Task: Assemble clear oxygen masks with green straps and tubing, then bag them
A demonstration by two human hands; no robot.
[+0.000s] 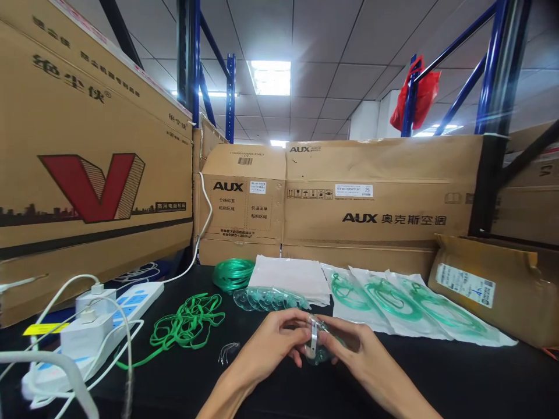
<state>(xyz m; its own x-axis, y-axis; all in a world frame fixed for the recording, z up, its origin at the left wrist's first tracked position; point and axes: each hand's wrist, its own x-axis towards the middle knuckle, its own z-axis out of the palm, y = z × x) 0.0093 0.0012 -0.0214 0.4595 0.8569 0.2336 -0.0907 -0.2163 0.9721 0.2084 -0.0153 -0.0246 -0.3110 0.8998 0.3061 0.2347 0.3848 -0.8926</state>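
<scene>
A clear greenish oxygen mask (322, 355) is held between my two hands above the black tabletop. My left hand (274, 337) grips its left side, thumb and fingers closed. My right hand (356, 346) pinches the right side, its thumb by a shiny metal nose strip (313, 337) across the mask's front. Fingers cover much of the mask. Just behind my hands, a row of similar clear masks (271, 299) lies overlapped. Several thin metal strips (227, 352) lie to the left of my left wrist. Further left is a tangled green elastic strap (187, 320).
A green tubing coil (233, 274) and a white bag stack (290, 276) lie behind the masks. Several white bags with green tubing (393, 302) lie right, beside a brown carton (484, 285). A power strip (135, 302) with white cables is left. Large cartons (379, 198) wall the back.
</scene>
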